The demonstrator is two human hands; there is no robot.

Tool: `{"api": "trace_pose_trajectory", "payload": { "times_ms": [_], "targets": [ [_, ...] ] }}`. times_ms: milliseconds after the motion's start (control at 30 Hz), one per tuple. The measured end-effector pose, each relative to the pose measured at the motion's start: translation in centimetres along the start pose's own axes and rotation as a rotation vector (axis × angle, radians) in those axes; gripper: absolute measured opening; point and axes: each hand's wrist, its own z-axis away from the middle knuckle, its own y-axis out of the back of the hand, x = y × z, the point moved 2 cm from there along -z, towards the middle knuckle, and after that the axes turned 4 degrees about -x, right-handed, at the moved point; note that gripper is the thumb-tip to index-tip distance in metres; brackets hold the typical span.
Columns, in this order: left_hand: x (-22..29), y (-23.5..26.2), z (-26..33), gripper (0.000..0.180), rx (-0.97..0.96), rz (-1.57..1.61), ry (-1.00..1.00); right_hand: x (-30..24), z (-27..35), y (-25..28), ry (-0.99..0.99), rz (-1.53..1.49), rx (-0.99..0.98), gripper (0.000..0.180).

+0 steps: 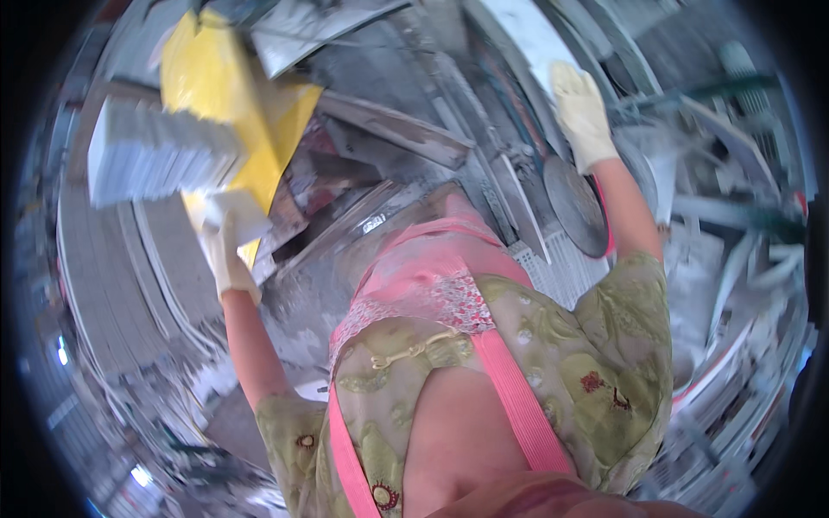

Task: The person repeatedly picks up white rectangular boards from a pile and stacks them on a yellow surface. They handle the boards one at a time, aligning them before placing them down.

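Note:
My left hand (pixel 223 255), in a cream glove, is closed on a small white tile (pixel 240 216), blurred by motion. Just beyond it stands a stack of thin white tiles (pixel 155 160), next to a yellow sheet (pixel 207 73) that hangs down behind them. My right hand (pixel 583 116), gloved alike, is stretched out at the far right. Its fingers lie flat at the edge of a long white surface (pixel 527 39) and hold nothing that shows. Under my right wrist is a round grey disc (pixel 574 207) with a pinkish-red rim.
Grey layered slabs or boards (pixel 112 268) fill the left side. A worn wooden beam (pixel 393 129) lies across the middle, near metal rails. A white perforated crate (pixel 561 268) stands beside my body. Stacked panels and clutter crowd the right.

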Motion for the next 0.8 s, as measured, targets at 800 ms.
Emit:
{"api": "trace_pose_trajectory", "payload": {
  "times_ms": [800],
  "targets": [
    [0.6, 4.7, -0.2, 0.077, -0.351, -0.18, 0.015, -36.8, -7.8, 13.6, 0.043, -1.802, -0.147, 0.031]
  ]
}}
